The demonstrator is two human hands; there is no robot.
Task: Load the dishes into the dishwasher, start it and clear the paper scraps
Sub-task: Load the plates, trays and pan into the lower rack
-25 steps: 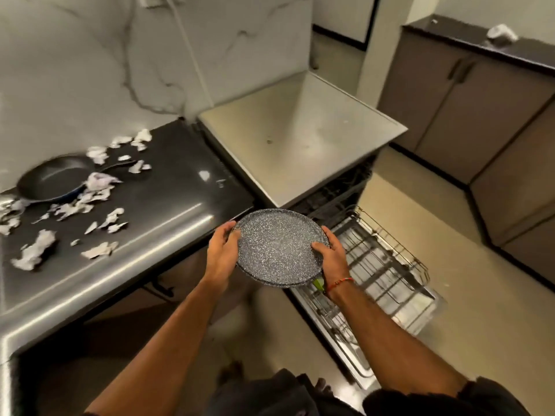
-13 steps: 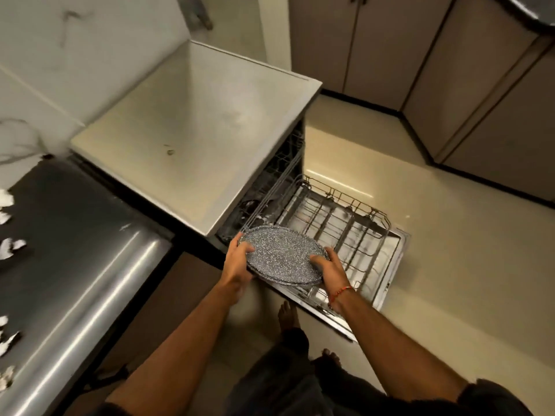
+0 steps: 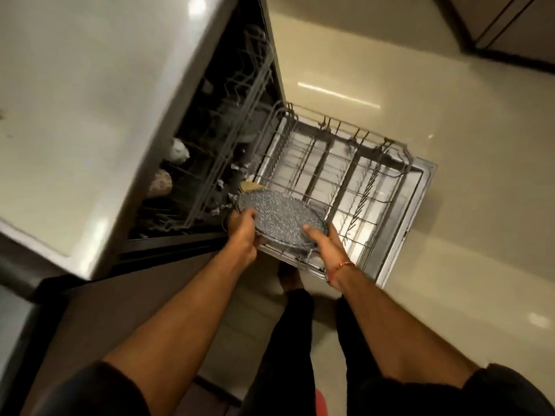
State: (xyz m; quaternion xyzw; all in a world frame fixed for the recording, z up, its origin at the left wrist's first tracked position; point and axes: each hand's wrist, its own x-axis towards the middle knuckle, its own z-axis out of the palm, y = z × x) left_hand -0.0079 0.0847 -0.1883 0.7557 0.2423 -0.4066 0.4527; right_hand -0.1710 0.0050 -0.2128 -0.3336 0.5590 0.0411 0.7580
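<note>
The plate (image 3: 280, 219) has come down over the rack (image 3: 345, 175), its near corner. Left hand (image 3: 243, 235) grips its nine-o'clock rim, right hand (image 3: 326, 244) its four-o'clock. Round, speckled grey; rack is wire.

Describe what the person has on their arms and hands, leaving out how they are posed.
Both forearms are bare, with dark short sleeves ending near the elbows. The left hand wears nothing: no glove, ring or band shows. The right hand is also ungloved, but its wrist carries a thin red-orange thread bracelet. No watch shows on either arm.
</note>
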